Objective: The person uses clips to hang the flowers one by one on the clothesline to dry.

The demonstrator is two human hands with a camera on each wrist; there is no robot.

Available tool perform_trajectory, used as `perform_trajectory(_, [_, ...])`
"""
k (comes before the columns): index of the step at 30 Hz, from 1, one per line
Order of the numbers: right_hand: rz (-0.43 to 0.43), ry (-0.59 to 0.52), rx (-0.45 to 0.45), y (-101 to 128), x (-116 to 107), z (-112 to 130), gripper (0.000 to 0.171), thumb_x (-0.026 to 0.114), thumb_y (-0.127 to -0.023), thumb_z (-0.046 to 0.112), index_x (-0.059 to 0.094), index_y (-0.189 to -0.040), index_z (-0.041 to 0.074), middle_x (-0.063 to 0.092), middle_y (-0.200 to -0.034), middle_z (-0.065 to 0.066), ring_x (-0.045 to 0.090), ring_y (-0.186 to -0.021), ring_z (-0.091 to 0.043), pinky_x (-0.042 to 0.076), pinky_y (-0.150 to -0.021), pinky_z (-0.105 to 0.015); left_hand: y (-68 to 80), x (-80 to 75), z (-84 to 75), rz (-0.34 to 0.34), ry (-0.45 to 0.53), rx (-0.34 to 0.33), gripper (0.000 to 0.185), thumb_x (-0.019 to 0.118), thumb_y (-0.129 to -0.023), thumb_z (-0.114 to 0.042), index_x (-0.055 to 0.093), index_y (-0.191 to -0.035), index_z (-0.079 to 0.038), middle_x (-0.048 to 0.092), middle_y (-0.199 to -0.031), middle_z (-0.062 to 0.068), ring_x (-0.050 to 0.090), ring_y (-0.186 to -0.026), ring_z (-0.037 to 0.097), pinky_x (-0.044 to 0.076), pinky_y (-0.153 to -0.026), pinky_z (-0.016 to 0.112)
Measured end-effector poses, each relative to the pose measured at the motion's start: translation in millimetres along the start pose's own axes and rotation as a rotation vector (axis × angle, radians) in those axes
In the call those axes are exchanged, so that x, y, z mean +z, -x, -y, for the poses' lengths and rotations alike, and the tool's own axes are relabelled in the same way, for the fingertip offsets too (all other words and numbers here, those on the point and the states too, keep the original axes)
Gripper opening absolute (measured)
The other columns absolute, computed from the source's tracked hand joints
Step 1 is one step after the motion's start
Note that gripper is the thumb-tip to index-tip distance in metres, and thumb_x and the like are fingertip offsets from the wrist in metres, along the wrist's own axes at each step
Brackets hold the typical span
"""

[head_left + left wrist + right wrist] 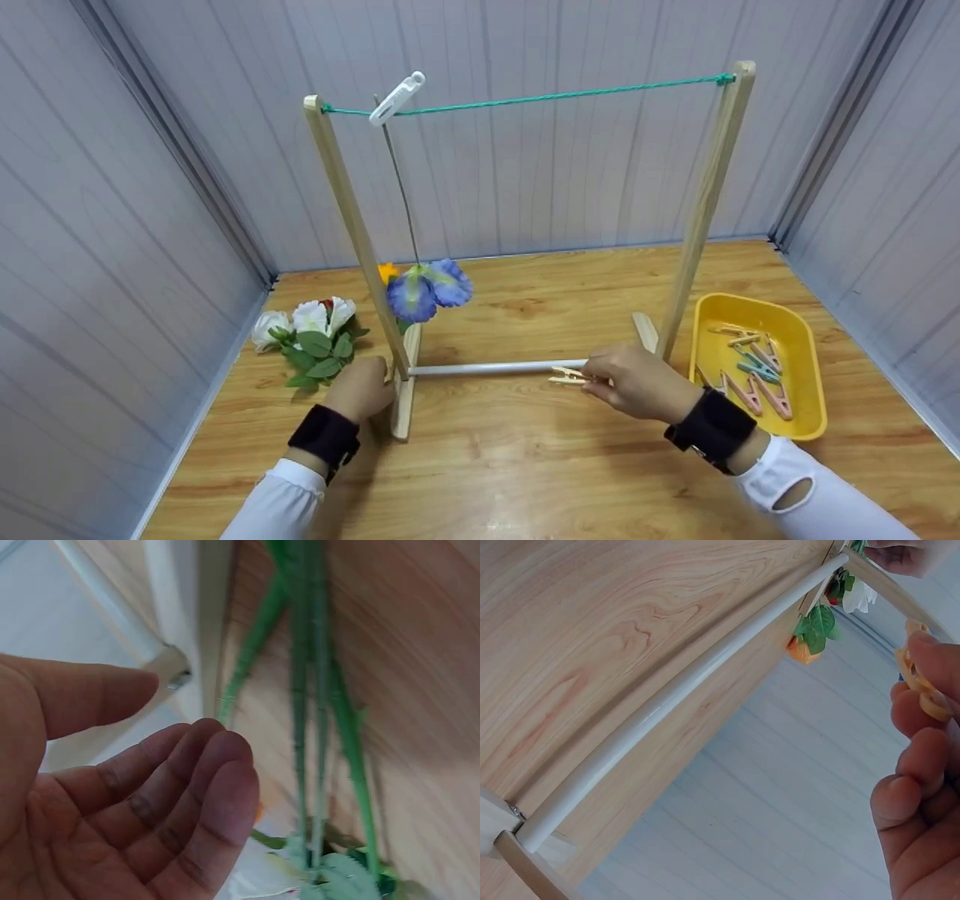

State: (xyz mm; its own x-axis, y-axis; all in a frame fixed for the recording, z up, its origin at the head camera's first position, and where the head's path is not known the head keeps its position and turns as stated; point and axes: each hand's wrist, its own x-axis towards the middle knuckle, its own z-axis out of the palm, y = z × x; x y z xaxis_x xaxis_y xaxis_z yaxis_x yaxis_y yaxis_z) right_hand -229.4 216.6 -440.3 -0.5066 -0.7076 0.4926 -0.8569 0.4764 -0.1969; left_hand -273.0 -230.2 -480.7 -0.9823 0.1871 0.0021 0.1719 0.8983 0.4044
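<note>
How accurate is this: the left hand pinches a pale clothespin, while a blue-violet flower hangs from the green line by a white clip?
One slip: the head view shows the right hand, not the left hand, pinching the pale clothespin. The rest is correct.

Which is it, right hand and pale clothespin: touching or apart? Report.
Touching. The right wrist view shows the right hand pinching the pale clothespin, thumb pressed against it.
</note>
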Motion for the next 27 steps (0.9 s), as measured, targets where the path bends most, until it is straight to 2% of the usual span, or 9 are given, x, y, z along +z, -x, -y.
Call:
perform_trajectory(5, [-0.015,0.023,-0.008,2,1,2,0.013,0.086,-0.089,0.002,0.075,-0.090,0.008,0.070,-0.079,-0.002,0.056,-0.063,-0.007,0.045,-0.057,-0.021,-31.4,30.0,46.1,0.010,0.002,-0.008,0.021,0.067,-0.097,-0.013,0.059,-0.079,-0.007,0.040,-0.064,0.000,0.039,-0.051,0.017,0.030,-0.048,0.032])
perform_trajectory(8, [-0.015,0.032,-0.008,2,1,3,0.012,0.086,-0.089,0.002,0.075,-0.091,0.008,0.070,-0.079,-0.001,0.055,-0.063,-0.006,0.044,-0.057,-0.021,-46.7,45.8,68.4,0.014,-0.021,-0.021,0.024,0.066,-0.099,-0.017,0.056,-0.077,-0.011,0.038,-0.064,-0.003,0.038,-0.050,0.015,0.028,-0.047,0.031])
perform_trajectory(13, [-0.005,0.032,0.007,1,2,4,0.013,0.087,-0.089,0.002,0.075,-0.090,0.008,0.070,-0.078,-0.001,0.054,-0.063,-0.005,0.044,-0.057,-0.021,-51.1,48.1,72.3,0.011,-0.054,-0.047,0.024,0.065,-0.097,-0.018,0.056,-0.076,-0.012,0.039,-0.063,-0.003,0.041,-0.051,0.017,0.032,-0.047,0.032])
perform_trajectory(22, [-0.002,0.030,0.010,2,5,3,0.014,0.087,-0.088,0.002,0.075,-0.090,0.008,0.069,-0.078,-0.001,0.053,-0.063,-0.005,0.043,-0.057,-0.020,-48.1,39.2,60.8,0.031,-0.061,-0.082,0.025,0.062,-0.087,-0.006,0.053,-0.065,-0.014,0.040,-0.059,-0.003,0.042,-0.052,0.019,0.037,-0.050,0.035])
perform_trajectory(24, [0.001,0.027,0.013,2,5,3,0.014,0.086,-0.088,0.002,0.075,-0.090,0.008,0.070,-0.078,-0.001,0.053,-0.063,-0.005,0.043,-0.057,-0.020,-50.3,39.8,60.0,0.020,-0.070,-0.075,0.026,0.063,-0.090,-0.007,0.055,-0.066,-0.012,0.045,-0.059,0.000,0.047,-0.053,0.020,0.040,-0.051,0.038])
perform_trajectory(27, [0.007,0.027,0.016,2,6,3,0.013,0.086,-0.089,0.003,0.074,-0.089,0.009,0.070,-0.077,0.000,0.053,-0.063,-0.005,0.043,-0.056,-0.019,-54.1,42.7,56.6,-0.017,-0.096,-0.057,0.024,0.065,-0.096,-0.010,0.064,-0.073,-0.005,0.060,-0.064,0.009,0.061,-0.058,0.027,0.049,-0.053,0.044])
